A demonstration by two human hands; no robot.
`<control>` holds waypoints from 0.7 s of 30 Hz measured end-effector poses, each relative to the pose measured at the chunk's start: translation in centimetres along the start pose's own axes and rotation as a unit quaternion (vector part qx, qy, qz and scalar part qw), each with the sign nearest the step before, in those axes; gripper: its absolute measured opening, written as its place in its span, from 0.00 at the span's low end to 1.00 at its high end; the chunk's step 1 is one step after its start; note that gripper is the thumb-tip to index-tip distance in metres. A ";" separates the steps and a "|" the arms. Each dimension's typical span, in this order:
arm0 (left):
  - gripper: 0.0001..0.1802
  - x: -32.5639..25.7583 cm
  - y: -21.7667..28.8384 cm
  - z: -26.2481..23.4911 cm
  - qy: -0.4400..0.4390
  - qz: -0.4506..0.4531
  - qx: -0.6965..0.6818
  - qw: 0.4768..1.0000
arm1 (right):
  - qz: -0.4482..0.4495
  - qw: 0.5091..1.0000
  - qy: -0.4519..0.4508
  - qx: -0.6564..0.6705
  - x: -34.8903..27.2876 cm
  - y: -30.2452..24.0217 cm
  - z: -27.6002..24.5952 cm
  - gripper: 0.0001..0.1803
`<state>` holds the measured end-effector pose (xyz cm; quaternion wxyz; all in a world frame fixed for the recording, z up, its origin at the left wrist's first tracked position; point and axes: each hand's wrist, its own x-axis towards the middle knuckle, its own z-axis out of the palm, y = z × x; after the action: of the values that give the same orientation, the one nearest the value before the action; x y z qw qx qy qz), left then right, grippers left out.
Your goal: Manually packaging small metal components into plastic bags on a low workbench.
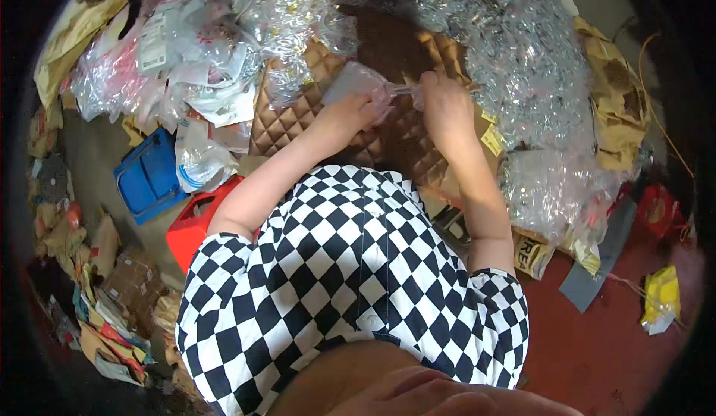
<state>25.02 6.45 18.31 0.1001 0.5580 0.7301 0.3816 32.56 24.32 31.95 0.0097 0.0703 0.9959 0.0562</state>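
My left hand is closed on a piece of clear plastic film with a pinkish tint. A twisted strand of the film stretches across to my right hand, whose fingers are curled around its other end. Both hands are above a brown quilted pad with a diamond stitch. Crumpled clear plastic lies on the pad beyond my left hand. Close to my right wrist is a small yellow piece. The fingertips of my right hand are partly hidden.
A large heap of clear plastic wrap rises at the right, beside brown paper. More plastic bags pile up at the far left. A blue plastic bin and a red plastic container stand near my left arm. Paper scraps lie lower left.
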 end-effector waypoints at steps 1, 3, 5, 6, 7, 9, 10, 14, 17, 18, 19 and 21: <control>0.18 0.5 0.4 -0.4 -0.009 0.006 0.003 1.000 | -0.003 1.000 0.008 -0.006 -0.3 0.0 -0.3 0.07; 0.18 2.2 1.8 -0.8 -0.006 -0.105 -0.139 0.985 | -0.022 1.000 0.013 -0.004 -1.1 -0.3 -0.5 0.07; 0.19 3.1 2.5 -0.5 -0.003 -0.222 -0.276 0.935 | -0.079 0.996 0.041 -0.017 -1.8 -0.9 0.0 0.06; 0.20 3.5 2.0 0.5 0.019 -0.171 -0.234 0.957 | -0.078 0.996 0.042 -0.017 -2.0 -1.3 0.2 0.06; 0.20 3.7 1.8 1.2 0.042 -0.117 -0.191 0.974 | -0.085 0.996 0.036 -0.018 -2.1 -1.6 0.4 0.06; 0.19 3.6 1.5 2.4 0.064 -0.067 -0.129 0.987 | -0.106 0.992 0.029 0.056 -2.4 -1.3 0.5 0.07; 0.17 3.3 1.2 2.6 0.084 -0.023 -0.068 0.994 | -0.107 0.992 0.028 0.059 -2.7 -1.0 0.0 0.07; 0.17 2.7 1.1 1.0 0.085 0.118 0.014 0.989 | -0.023 0.971 -0.078 0.225 -3.9 0.0 -2.1 0.12; 0.15 3.2 1.6 1.4 0.029 0.166 -0.008 0.986 | -0.024 0.965 -0.084 0.247 -3.2 0.8 -1.4 0.13; 0.14 3.4 1.5 1.2 0.028 0.174 -0.040 0.983 | 0.010 0.951 -0.092 0.296 -3.0 1.5 -1.0 0.10; 0.14 3.4 1.4 1.0 0.025 0.180 -0.072 0.981 | 0.044 0.932 -0.101 0.346 -3.2 1.9 -0.4 0.09; 0.16 2.5 0.2 0.9 0.018 0.138 -0.070 0.988 | 0.115 0.868 -0.063 0.478 -4.6 4.0 0.9 0.10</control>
<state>24.84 9.13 18.53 0.0720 0.6379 0.6196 0.4516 37.73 27.67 31.60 0.0305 0.1840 0.8830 -0.4308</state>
